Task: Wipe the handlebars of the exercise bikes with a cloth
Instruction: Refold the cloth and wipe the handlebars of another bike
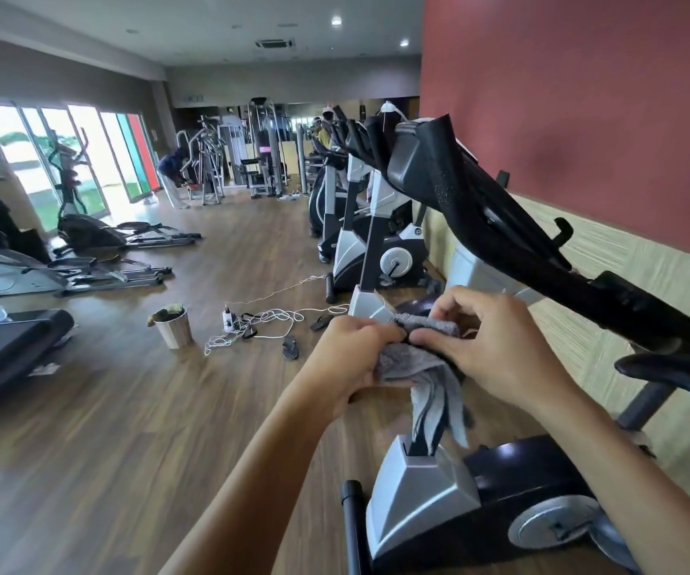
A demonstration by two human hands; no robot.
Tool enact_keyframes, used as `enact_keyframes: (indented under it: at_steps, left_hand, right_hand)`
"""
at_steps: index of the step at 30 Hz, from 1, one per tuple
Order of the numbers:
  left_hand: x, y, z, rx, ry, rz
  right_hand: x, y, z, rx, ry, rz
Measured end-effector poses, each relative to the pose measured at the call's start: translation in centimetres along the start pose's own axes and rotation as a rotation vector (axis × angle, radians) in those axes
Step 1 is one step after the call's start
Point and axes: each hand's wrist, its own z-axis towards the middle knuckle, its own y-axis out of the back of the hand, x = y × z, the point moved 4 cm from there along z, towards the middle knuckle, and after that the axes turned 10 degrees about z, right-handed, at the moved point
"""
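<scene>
A grey cloth point(426, 367) hangs between both hands at the centre of the head view. My left hand point(347, 356) grips its bunched left side. My right hand point(496, 350) pinches the cloth's upper right part with curled fingers and thumb. The black handlebar point(488, 226) of the nearest exercise bike point(438, 491) slopes from upper centre down to the right, just above and right of my hands. The cloth is apart from the handlebar. The bike's black saddle point(675, 377) sits at the right edge.
More exercise bikes point(376, 242) line the red wall point(583, 97) beyond. A metal bin point(174, 325), white cables point(260, 321) and sandals point(291, 346) lie on the wooden floor. A treadmill point(7, 346) and ellipticals point(86, 238) stand left. A person point(173, 168) bends near the windows.
</scene>
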Motion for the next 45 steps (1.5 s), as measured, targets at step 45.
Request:
enact_keyframes:
  at_steps: [45]
  left_hand:
    - [-5.7, -5.0, 1.9, -0.127, -0.717, 0.369]
  right_hand:
    - [-0.9, 2.1, -1.9, -0.446, -0.067, 0.476]
